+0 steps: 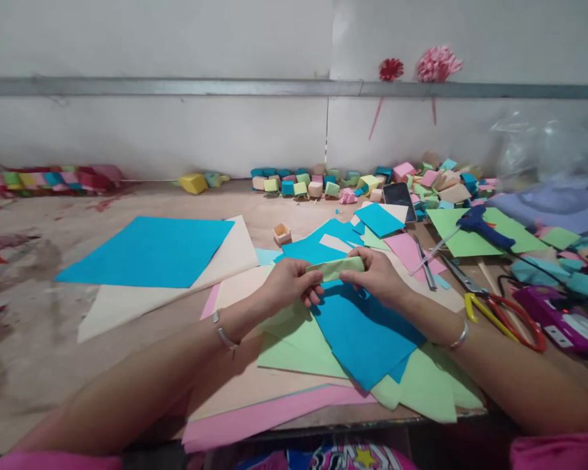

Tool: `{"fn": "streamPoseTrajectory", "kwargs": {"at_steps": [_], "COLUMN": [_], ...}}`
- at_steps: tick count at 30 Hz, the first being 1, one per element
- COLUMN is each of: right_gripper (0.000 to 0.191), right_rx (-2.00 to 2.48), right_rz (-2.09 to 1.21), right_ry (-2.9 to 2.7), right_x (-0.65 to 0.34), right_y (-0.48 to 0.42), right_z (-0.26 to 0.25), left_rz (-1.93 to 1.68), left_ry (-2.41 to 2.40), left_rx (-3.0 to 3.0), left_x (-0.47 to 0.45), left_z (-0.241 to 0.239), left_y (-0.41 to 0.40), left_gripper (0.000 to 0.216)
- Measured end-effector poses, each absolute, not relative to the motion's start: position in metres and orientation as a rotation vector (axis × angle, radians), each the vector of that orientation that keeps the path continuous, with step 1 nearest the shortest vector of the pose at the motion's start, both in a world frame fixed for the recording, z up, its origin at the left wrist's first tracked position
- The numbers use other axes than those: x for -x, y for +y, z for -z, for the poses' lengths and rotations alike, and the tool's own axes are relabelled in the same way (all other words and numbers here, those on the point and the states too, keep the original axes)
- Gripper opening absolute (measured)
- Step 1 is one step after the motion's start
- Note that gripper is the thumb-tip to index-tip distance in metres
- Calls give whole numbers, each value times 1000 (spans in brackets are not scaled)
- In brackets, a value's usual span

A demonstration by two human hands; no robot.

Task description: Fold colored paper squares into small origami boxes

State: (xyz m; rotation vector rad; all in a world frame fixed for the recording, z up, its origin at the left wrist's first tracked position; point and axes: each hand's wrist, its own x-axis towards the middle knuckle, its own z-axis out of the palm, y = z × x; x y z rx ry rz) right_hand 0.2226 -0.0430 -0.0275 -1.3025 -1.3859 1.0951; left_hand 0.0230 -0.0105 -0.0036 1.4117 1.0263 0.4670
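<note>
There are two hands point(294, 282), one green strip point(337, 267), two flowers point(439, 64), one phone point(398, 198) and one glue gun point(483, 228).

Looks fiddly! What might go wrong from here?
The green strip is pinched between the left grip and right grip, so an uneven pull could crease or tear it.

The scissors lie close to the right forearm; a careless sweep might knock them.

The glue gun lies on a green sheet. I can't tell whether it is hot, but if so, it could mark the paper.
</note>
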Motion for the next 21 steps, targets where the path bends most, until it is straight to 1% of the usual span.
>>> {"fn": "streamPoseTrajectory", "kwargs": {"at_steps": [3, 5, 10, 13, 15, 18, 21], "right_gripper": [24, 24, 21, 22, 24, 28, 34], "right_rx": [1262, 1246, 1224, 1203, 1175, 1162, 1157], "right_rz": [-1309, -1328, -1164, -980, -888, -849, -887], "right_ry": [-1327, -1321, -1387, -1465, -1525, -1582, -1617], "right_x": [-225, -226, -226, -228, -230, -230, -224], "right_y": [-40, -40, -43, -42, -41, -39, -36], "right_z": [29, 29, 29, 29, 27, 20, 14], "left_rz": [-462, -451, -471, -475, -485, -536, -648], "left_ry": [1069, 1081, 976, 803, 751, 771, 851], "left_rx": [-1378, -1345, -1334, -1251, -1179, -1154, -1258], "left_x": [-15, -11, -3, 3, 7, 10, 9], "left_z": [9, 12, 15, 15, 15, 17, 20], "left_y": [-16, -19, -27, -29, -28, -24, -20], "left_gripper": [22, 22, 27, 49, 55, 45, 44]}}
